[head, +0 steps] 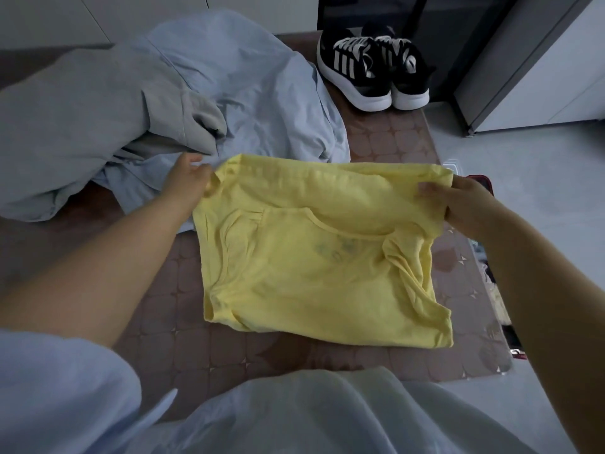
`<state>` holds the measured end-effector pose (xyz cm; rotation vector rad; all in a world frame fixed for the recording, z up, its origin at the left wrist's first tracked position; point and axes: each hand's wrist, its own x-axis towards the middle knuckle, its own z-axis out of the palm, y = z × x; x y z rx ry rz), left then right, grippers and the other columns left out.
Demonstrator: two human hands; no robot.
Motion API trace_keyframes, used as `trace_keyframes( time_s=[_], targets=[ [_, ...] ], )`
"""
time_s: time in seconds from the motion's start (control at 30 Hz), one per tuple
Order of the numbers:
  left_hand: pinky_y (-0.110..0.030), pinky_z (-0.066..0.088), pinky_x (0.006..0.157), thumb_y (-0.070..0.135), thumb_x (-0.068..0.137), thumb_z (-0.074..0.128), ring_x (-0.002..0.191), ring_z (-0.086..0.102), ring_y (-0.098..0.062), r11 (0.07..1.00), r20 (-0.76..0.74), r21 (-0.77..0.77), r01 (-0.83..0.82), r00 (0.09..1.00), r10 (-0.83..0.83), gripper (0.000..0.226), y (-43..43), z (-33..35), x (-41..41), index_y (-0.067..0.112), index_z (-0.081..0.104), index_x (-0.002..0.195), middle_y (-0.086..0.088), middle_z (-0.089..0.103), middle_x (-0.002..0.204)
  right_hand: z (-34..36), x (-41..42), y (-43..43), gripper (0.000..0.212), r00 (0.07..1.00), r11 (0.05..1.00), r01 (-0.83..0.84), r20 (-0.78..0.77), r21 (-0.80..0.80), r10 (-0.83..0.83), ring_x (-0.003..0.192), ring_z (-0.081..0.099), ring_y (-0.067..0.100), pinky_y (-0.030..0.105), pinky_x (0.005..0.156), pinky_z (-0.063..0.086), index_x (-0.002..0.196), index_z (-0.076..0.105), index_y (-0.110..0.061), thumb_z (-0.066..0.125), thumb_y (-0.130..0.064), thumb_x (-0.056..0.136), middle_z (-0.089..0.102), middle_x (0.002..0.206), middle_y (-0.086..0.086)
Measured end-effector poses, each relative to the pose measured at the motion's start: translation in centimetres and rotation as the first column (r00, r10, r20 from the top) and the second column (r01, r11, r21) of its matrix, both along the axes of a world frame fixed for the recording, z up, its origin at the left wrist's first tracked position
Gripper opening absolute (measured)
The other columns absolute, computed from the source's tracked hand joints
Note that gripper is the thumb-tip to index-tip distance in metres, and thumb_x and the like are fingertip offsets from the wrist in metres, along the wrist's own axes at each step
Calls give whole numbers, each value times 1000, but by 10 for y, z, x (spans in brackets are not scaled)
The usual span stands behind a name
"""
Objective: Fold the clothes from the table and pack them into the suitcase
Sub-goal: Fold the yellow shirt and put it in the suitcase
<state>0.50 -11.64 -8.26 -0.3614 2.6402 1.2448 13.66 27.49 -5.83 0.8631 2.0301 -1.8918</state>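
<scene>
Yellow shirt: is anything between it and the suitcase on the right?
Nothing visible. Left hand and right hand hold the shirt by its far edge; only bare table lies before the suitcase, partly behind the right forearm.

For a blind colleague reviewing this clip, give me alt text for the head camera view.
The left hand and right hand pinch the far corners of a yellow T-shirt half-folded on a patterned table. Unfolded blue and grey clothes lie behind left, black sneakers behind right.

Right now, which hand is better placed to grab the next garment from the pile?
Probably left: the left hand pinches the yellow shirt right beside the clothes pile; the right hand holds the opposite corner.
</scene>
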Motion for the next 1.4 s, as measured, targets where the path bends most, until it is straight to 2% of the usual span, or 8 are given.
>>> trace_keyframes(
  time_s=[0.2,0.43,0.7,0.87,0.97,1.13,1.27,1.4],
  targets=[
    [-46,30,107,59,75,64,130,36,-31,851,31,-455,263,960,-280,84,11,-17,7,14,33,139,-7,42,142,-2,-5,1,49,995,927,-100,23,361,98,94,60,25,32,79,53,125,50,-5,68,2,80,61,110,10],
    [-42,32,97,36,89,53,116,43,-37,590,134,-727,350,916,-378,42,16,-14,-3,14,51,125,-16,52,124,18,-11,-1,12,939,725,-323,111,609,325,57,51,14,26,63,43,91,63,-9,58,-21,91,58,68,9],
    [-25,40,63,12,93,47,78,51,-15,960,-110,-83,268,955,-276,14,6,24,-27,14,57,102,0,57,88,35,-7,17,59,961,854,-222,-45,471,274,49,45,8,17,58,46,69,73,-32,36,11,86,53,68,14],
    [-19,42,65,4,87,52,79,52,-11,987,-152,16,161,976,-156,23,8,24,-33,26,55,82,7,56,86,14,-9,17,40,992,982,109,-73,152,-99,70,63,8,29,76,52,117,64,-19,38,0,93,68,83,-2],
    [-21,41,79,4,87,47,99,52,-15,1000,-195,8,-18,981,19,31,5,14,-38,12,53,116,0,55,112,-5,-4,4,58,997,862,-5,67,507,-33,128,43,15,44,105,36,149,16,-25,43,-17,98,35,148,7],
    [-18,36,86,-11,81,33,106,53,-22,988,-392,-81,135,907,-156,43,12,13,-2,8,52,114,-7,54,111,-25,23,-22,59,974,833,-215,173,510,145,118,48,22,32,79,50,140,35,-21,63,-16,87,41,140,6],
    [-27,36,96,5,91,49,117,48,-21,780,-71,-315,541,806,-588,32,21,-10,39,6,52,123,-8,53,130,-39,37,-37,75,942,790,-321,264,523,209,131,38,29,46,104,39,144,26,-18,67,-36,83,35,146,8],
    [-39,32,104,36,91,54,130,35,-33,647,222,-487,587,799,-558,61,24,-29,52,13,30,142,-12,37,144,-36,30,-49,68,965,778,-216,252,590,77,119,49,30,40,93,44,139,35,-13,66,-37,84,47,136,11]
  ],
)
